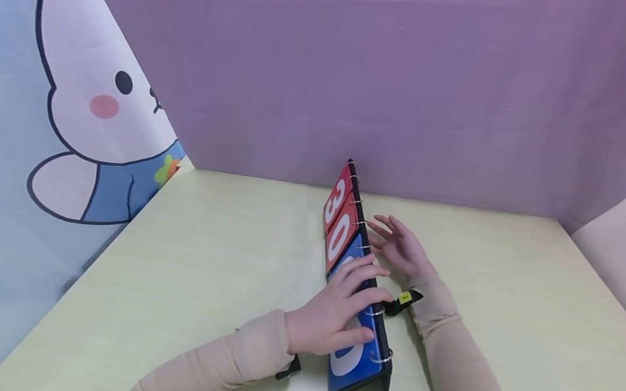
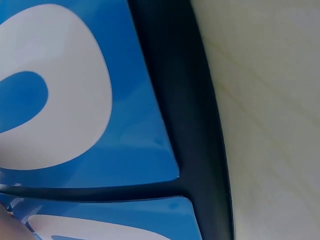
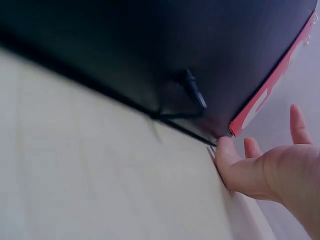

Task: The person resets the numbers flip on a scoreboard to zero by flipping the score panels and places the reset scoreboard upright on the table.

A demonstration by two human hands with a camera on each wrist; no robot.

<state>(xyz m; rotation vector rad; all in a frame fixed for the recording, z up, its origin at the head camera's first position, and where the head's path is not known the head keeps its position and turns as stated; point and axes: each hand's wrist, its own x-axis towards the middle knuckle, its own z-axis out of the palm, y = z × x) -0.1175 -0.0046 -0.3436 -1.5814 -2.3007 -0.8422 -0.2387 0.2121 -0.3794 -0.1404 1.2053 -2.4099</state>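
Observation:
A tabletop flip scoreboard [image 1: 383,327] stands like a tent on the table, its ring-bound cards facing left. Its far half has red cards [image 1: 338,234], reading 3 and 0; blue cards [image 1: 355,369] with white digits are on the near half. My left hand [image 1: 334,307] rests spread over the blue cards, fingertips at the ringed top edge, partly hiding the digits. In the left wrist view a blue card [image 2: 135,150] fills much of the picture. My right hand [image 1: 402,249] is behind the scoreboard, fingers loosely bent and holding nothing, close to the black back [image 3: 120,55].
The pale yellow table [image 1: 227,244] extends to both sides of the scoreboard. A purple backdrop [image 1: 375,93] rises behind its far end. On the left hangs a light blue sheet with a cartoon figure [image 1: 106,128]. A black prop [image 3: 192,92] juts from the scoreboard's back.

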